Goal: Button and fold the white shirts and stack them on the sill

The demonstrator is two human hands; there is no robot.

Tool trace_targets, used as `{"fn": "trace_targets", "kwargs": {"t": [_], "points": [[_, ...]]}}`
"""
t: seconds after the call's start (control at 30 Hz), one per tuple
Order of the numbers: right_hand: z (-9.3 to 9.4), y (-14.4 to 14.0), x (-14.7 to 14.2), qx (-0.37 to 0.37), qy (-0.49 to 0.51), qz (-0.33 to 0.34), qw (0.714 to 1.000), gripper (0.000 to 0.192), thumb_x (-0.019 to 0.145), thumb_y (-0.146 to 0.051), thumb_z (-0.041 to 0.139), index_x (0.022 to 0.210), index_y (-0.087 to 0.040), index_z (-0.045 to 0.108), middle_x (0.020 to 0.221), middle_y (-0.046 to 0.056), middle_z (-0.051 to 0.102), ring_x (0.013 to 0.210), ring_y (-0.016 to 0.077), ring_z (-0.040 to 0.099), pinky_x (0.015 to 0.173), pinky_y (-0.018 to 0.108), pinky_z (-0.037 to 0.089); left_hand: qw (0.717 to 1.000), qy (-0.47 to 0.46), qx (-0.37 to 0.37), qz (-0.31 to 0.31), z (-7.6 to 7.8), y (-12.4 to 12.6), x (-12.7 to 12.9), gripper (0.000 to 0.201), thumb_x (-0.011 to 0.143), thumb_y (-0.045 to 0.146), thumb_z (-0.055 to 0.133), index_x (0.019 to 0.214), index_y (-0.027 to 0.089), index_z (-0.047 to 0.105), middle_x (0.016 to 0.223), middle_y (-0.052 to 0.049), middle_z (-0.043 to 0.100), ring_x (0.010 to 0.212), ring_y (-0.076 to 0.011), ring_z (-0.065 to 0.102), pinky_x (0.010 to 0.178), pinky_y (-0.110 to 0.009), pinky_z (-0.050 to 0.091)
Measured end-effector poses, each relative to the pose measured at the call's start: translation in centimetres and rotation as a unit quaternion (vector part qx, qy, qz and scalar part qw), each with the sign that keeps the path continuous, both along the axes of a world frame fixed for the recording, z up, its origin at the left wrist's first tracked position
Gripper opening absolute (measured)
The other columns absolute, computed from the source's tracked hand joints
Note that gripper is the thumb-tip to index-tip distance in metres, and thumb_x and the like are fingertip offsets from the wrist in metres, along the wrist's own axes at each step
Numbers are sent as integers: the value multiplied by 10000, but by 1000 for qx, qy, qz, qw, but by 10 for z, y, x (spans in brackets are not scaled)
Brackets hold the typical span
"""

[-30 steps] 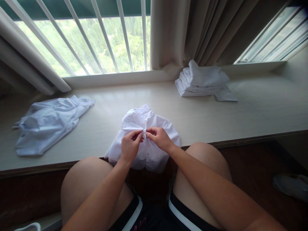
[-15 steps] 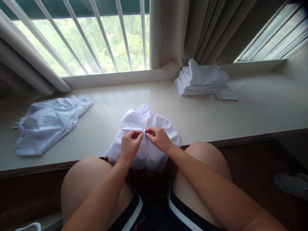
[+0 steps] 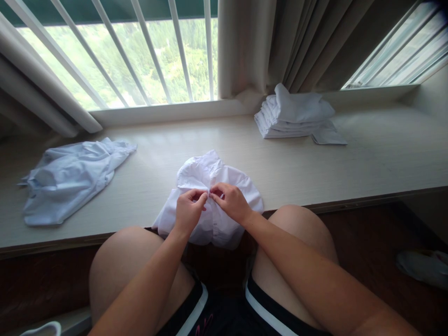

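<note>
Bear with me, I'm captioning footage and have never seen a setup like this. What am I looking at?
There is no machine: these are a person's bare hands. One camera, worn on the head and looking forward and down, takes every picture. The left hand and right hand pinch the buttoned front of a white shirt, which lies partly over the edge of a pale ledge. Also on the ledge are a loose white garment at left and a folded white stack farther back, at right.
</note>
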State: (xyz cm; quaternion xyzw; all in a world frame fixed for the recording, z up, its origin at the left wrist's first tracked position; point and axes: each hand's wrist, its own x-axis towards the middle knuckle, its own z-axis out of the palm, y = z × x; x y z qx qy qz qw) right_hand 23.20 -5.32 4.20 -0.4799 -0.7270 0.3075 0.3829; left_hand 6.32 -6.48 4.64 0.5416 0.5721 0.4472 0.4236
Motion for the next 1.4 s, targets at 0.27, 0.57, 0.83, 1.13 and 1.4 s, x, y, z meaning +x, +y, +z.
{"fn": "trace_targets", "kwargs": {"t": [0.27, 0.57, 0.83, 1.13, 1.4], "points": [[-4, -1, -1, 17, -31, -1, 999, 79, 957, -290, 612, 977, -236, 666, 902, 26, 702, 807, 168, 642, 754, 279, 469, 1000, -17, -11, -13, 0, 0, -1, 349, 812, 498, 747, 859, 154, 783, 762, -46, 730, 585, -146, 632, 496, -240, 533], [-1, -5, -3, 15, -25, 5, 1000, 53, 956, -272, 606, 983, -247, 644, 897, 17, 691, 816, 169, 641, 775, 283, 473, 999, 31, 0, 11, 4, -1, 1, 266, 842, 420, 703, 817, 162, 764, 710, -29, 714, 548, -137, 586, 477, -228, 456], [0, -5, -3, 9, -13, 21, 1000, 85, 949, -239, 606, 1026, -255, 639, 951, 19, 707, 845, 170, 659, 805, 285, 498, 998, -37, -53, 13, -5, 0, -1, 287, 817, 451, 713, 778, 169, 740, 646, 10, 629, 491, -98, 472, 453, -219, 388], [-2, -4, -3, 8, -8, 22, 1000, 84, 947, -234, 610, 1019, -245, 652, 971, 26, 712, 869, 174, 662, 827, 289, 497, 984, -140, -109, 22, -9, 0, 1, 296, 757, 437, 770, 767, 143, 737, 651, 11, 571, 551, -86, 461, 482, -200, 389], [-3, -4, -3, 17, -11, 18, 1000, 71, 955, -245, 610, 1008, -234, 655, 949, 29, 709, 862, 173, 662, 796, 279, 488, 968, -196, -154, 17, -7, -1, 1, 355, 672, 428, 840, 855, 134, 760, 647, 8, 579, 577, -92, 474, 505, -205, 374]]}}
